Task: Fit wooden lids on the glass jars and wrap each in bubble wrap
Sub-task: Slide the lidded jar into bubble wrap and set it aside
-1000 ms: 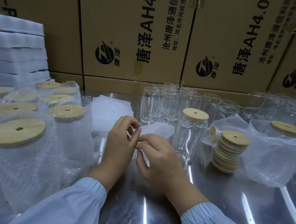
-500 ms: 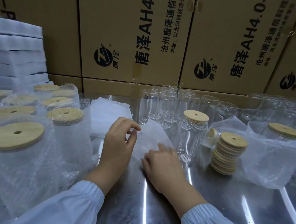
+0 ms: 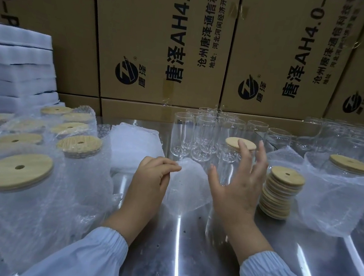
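- The lidded jar stands upright on the metal table, long axis vertical, with its wooden lid seated flat on top. It sits just beyond your right hand, on the side away from you.
- Your right hand is the nearer one. Its fingers are spread wide and hold nothing, raised in front of the jar's near side, with one fingertip overlapping the lid. I cannot tell whether any finger touches the glass.
- Your left hand pinches the upper edge of the bubble wrap sheet between thumb and fingers. The sheet lies between your hands, just on your side of the jar.
- The likely next move is to close round the jar body and draw it toward you onto the sheet.
- Room is tight sideways: the stack of lids stands just right of your hand, and the empty jars crowd behind and to the left. The bare table lies toward you.
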